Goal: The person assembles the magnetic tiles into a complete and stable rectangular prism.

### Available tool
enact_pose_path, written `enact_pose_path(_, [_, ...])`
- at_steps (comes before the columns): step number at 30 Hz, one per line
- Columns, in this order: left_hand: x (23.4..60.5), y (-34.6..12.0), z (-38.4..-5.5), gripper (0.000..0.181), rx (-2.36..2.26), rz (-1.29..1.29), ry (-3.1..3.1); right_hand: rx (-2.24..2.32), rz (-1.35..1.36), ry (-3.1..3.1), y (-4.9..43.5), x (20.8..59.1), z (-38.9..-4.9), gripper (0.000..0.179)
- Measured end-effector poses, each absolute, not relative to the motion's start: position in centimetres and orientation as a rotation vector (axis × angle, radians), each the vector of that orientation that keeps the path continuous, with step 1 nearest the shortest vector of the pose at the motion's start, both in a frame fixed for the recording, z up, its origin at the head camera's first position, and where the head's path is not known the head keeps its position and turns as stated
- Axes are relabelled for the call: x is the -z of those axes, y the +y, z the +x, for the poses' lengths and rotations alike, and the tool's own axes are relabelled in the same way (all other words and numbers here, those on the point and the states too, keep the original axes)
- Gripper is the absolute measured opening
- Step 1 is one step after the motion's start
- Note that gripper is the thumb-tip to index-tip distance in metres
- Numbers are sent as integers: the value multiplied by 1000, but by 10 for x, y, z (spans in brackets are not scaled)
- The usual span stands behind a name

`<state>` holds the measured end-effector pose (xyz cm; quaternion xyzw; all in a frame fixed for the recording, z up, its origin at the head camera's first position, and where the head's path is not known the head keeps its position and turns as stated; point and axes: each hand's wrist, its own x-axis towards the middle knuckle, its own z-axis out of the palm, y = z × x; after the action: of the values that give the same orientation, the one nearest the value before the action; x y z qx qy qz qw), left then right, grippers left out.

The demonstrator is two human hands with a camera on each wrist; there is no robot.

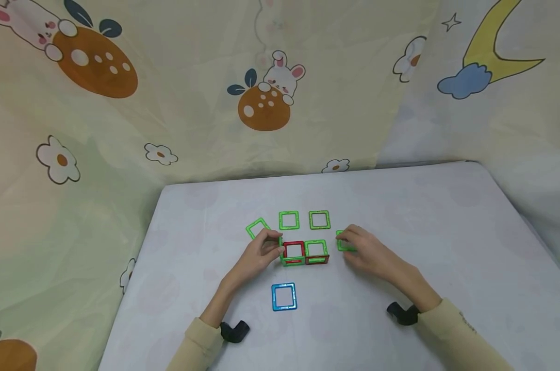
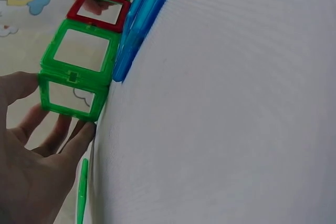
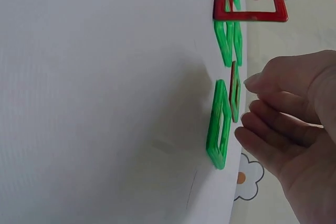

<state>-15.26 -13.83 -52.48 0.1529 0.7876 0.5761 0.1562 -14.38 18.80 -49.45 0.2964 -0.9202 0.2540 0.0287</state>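
Head view: our left grip (image 1: 259,252) pinches a joined red-and-green row (image 1: 305,252) on the counter (image 1: 354,324). Left wrist: the green end tile (image 2: 71,112) looks light, stiff, slick; best held by its edges. Right wrist: our right grip (image 3: 310,150), parted, empty, hovers near a green tile (image 3: 214,129).

We hold both arms out, our left forearm (image 1: 225,289) and right forearm (image 1: 416,287) slanting forward and inward toward each other; our left grip (image 1: 260,251) curves in a pinch, thumb and fingers parted; our right grip (image 1: 365,250) stands apart from it, fingers loosely bent.
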Motion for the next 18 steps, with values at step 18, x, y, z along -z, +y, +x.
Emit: enact_pose_path(18, [524, -137, -153, 43, -1657, 439, 2253, -569, 864, -2992, 188, 490, -156, 48])
